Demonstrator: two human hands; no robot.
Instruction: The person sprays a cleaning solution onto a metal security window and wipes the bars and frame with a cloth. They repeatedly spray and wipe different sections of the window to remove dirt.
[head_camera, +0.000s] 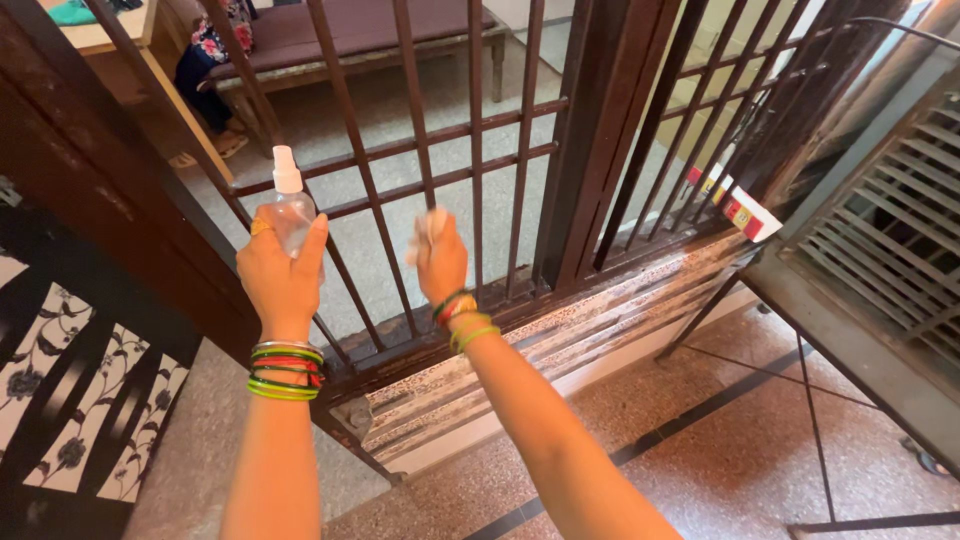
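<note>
a: where are my hands right now?

b: i've got my left hand (282, 272) wrapped around a small clear spray bottle (290, 208), fingers clamped on its body, white nozzle up and facing the dark metal gate (440, 150). my right hand (441, 262) is closed on a pale cloth (428, 228), bunched and pressed at one upright bar of the gate, just beside the bottle.

a: how far along does it look?

b: early or midway, i'd judge. the cloth sits at mid height on one bar; the bars to the right and the lower rail (470, 325) show grime and rust patches, so i think most of the gate is left. i can't tell if the bar under the cloth is wet.

a: room to move?

b: the gaps between bars are narrow, so i'd keep knuckles clear of the crossbars. the thick post (590, 140) stands right of my cloth hand. further right, a grey metal stand (850, 340) and a red and white box (745, 210) on the ledge hem in that side. the left is bounded by the patterned grille (70, 400).
</note>
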